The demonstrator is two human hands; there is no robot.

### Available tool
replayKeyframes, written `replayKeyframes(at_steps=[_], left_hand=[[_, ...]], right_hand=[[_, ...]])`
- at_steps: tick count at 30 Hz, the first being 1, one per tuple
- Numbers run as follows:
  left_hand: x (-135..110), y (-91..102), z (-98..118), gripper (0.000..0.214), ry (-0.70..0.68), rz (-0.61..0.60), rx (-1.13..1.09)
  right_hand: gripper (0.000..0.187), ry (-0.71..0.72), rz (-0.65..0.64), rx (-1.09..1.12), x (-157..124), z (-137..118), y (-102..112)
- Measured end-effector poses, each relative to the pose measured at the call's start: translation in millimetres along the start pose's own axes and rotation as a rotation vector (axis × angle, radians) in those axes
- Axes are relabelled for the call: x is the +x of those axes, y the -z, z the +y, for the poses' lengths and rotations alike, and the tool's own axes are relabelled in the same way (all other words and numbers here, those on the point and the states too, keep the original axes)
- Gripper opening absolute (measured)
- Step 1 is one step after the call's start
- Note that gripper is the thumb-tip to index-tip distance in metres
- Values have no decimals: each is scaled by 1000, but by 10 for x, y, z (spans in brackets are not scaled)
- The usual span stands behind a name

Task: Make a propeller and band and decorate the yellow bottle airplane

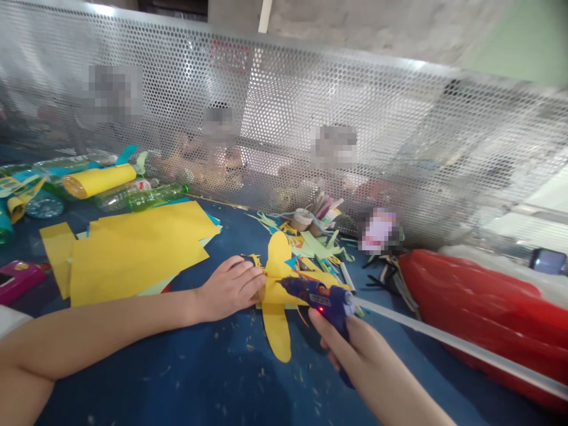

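A yellow paper aeroplane [277, 299] lies on the blue table [213, 378], wings pointing toward and away from me. My left hand [231, 287] rests closed on its left end, pressing it down. My right hand [355, 343] grips a purple glue gun [322, 299] with a small red light lit. The gun's nozzle points left and touches the plane's body near the wing. A long white glue stick [444, 340] juts from the gun's back toward the right.
Yellow paper sheets [137, 251] lie at left, with a yellow paper roll [100, 180] and plastic bottles [151, 196] behind. Paper scraps [315, 239] sit beyond the plane. A red plastic bag [479, 313] fills the right. A perforated metal screen [310, 118] walls the far edge; people sit behind it.
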State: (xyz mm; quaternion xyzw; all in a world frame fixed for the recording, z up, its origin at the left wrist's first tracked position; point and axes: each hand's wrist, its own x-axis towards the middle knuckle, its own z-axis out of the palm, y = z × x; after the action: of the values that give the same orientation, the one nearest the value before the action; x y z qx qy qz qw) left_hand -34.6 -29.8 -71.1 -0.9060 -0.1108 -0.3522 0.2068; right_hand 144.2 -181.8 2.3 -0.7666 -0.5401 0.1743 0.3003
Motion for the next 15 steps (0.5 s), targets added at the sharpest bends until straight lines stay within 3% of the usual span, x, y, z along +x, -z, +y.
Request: replayKeyframes(at_steps=[9, 15], left_hand=[[9, 15, -9, 26, -24, 8, -1], [9, 19, -8, 26, -23, -9, -4]], right_hand=[[45, -148, -9, -71, -32, 95, 215], [44, -159, -2, -62, -47, 130, 213]])
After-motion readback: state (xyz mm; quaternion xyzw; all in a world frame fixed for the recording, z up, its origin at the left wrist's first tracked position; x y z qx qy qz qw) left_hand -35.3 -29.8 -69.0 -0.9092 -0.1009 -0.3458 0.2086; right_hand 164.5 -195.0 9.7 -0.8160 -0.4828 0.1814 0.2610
